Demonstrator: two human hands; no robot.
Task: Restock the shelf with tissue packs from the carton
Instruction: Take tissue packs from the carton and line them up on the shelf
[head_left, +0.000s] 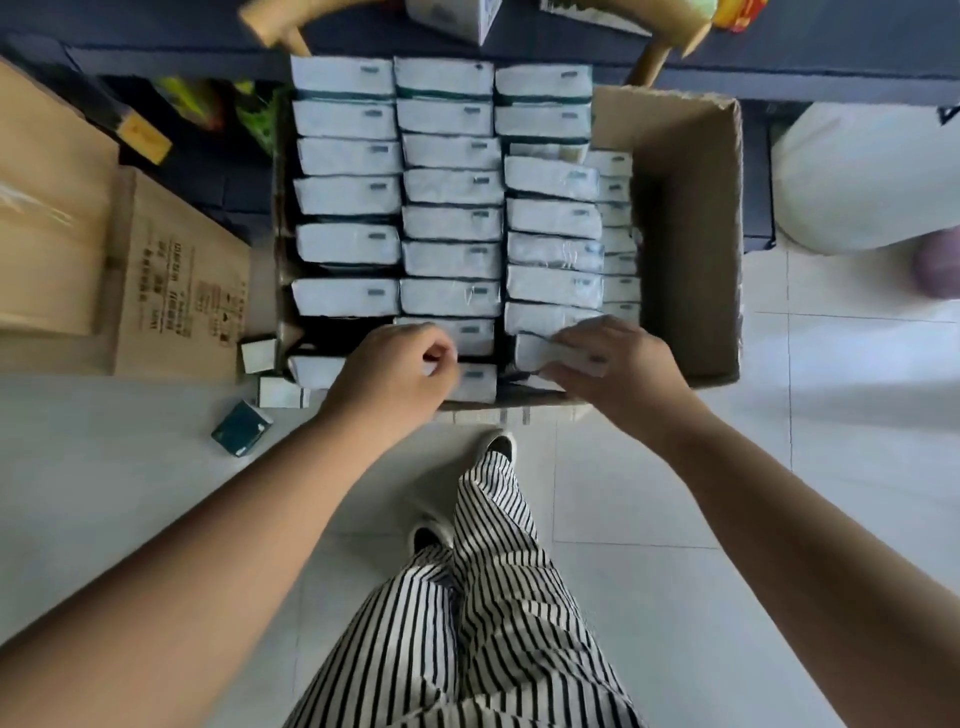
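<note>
Both my hands at carton (691, 234) near edge, frame centre: right hand (618, 369) grips 1 tissue pack (550, 356), long axis left-right; left hand (395, 374) curled, contents unclear.

White tissue packs (451, 224) in brown carton (691, 218); black-and-white striped trousers (483, 597); pale grey floor tiles (727, 519).

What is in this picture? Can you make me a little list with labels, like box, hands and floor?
box: open cardboard carton on the floor, with rows of white tissue packs standing on edge
empty part: right side of the carton
left hand: fingers curled at the near end of the middle row; whether it grips a pack is unclear
right hand: holds one tissue pack at the near end of the right row
floor: pale tiles, a few loose packs left of the carton
beside it: closed cardboard box on the left
</note>
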